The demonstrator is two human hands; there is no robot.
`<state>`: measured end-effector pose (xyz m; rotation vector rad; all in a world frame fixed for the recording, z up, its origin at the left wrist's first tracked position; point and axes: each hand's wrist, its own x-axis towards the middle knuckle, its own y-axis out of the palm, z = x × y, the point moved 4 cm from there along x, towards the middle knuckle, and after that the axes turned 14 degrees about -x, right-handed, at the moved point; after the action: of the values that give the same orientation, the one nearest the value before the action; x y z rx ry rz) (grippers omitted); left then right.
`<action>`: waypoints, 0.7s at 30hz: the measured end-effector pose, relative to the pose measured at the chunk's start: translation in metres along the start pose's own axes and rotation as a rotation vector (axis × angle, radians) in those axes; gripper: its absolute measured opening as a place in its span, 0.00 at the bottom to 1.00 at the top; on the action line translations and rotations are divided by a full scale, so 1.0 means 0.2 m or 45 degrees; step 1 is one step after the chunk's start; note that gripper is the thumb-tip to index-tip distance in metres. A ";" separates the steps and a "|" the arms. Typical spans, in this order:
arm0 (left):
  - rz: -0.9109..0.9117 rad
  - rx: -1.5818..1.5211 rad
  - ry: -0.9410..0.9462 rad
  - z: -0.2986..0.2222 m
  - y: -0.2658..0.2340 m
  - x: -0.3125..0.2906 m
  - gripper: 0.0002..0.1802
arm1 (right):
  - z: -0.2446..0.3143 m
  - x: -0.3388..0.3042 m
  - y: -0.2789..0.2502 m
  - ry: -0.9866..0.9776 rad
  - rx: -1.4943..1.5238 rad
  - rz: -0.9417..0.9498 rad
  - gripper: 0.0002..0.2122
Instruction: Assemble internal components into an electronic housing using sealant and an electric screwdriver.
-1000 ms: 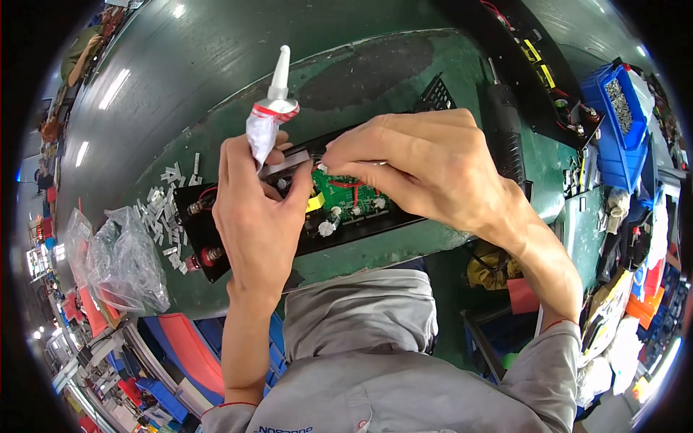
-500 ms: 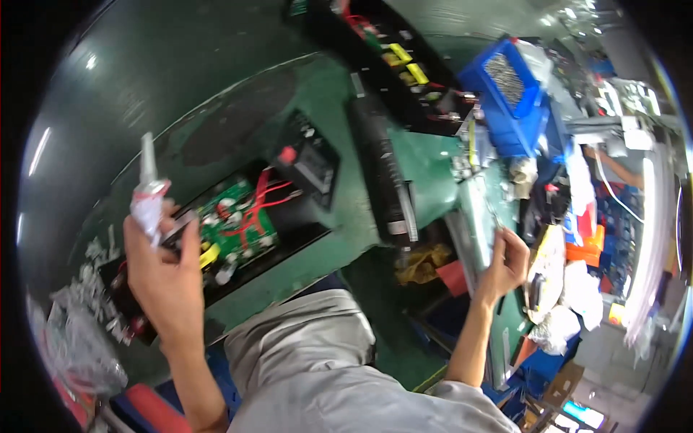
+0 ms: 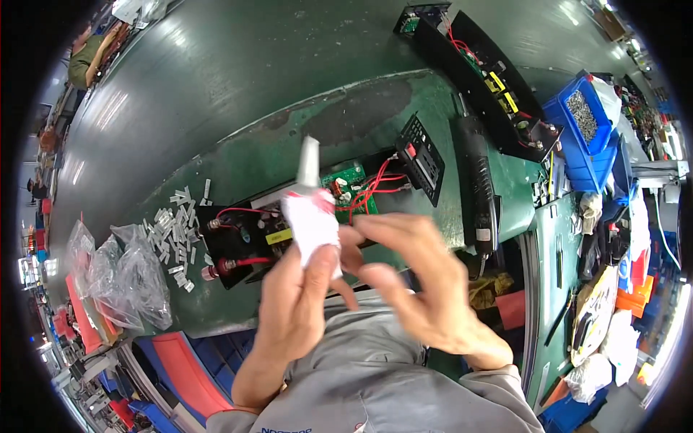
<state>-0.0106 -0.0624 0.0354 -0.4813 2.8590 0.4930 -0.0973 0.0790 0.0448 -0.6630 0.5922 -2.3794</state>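
My left hand [image 3: 292, 310] is closed around a white squeeze tube [image 3: 312, 224] with red marks and a long pale nozzle, pointing up and away from me. Close by on its right, my right hand [image 3: 433, 289] has its fingers apart, slightly blurred, with nothing seen in it. Beneath the tube lies an open black housing [image 3: 238, 274] with a green circuit board [image 3: 345, 180], red wires [image 3: 375, 184] and a yellow-wrapped part [image 3: 279, 237]. A black end panel [image 3: 422, 159] stands tilted at its right end. The tube and hands hide part of the housing.
Small white pieces [image 3: 170, 234] lie heaped left of the housing, beside clear plastic bags [image 3: 133, 278]. A long black cover [image 3: 478, 184] and a second open housing [image 3: 498, 86] lie to the right. Blue bins [image 3: 592, 155], one holding small metal parts, stand beyond.
My right hand has come from the far right of the bench to beside the tube. My left hand still holds the tube. The whole view has shifted and turned.
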 end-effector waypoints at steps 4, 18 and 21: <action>0.008 0.149 0.133 0.08 -0.03 -0.04 0.24 | -0.01 -0.01 0.14 0.148 0.325 0.136 0.14; 0.219 0.331 0.572 0.18 0.03 -0.01 0.11 | -0.07 -0.13 0.17 0.821 0.830 0.223 0.13; 0.211 0.413 0.540 0.13 0.04 -0.02 0.09 | -0.06 -0.12 0.16 0.803 0.824 0.199 0.13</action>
<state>-0.0061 -0.0453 0.0144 -0.3224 3.3131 -0.0677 -0.0748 0.0742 0.0099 0.4109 0.0762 -2.4050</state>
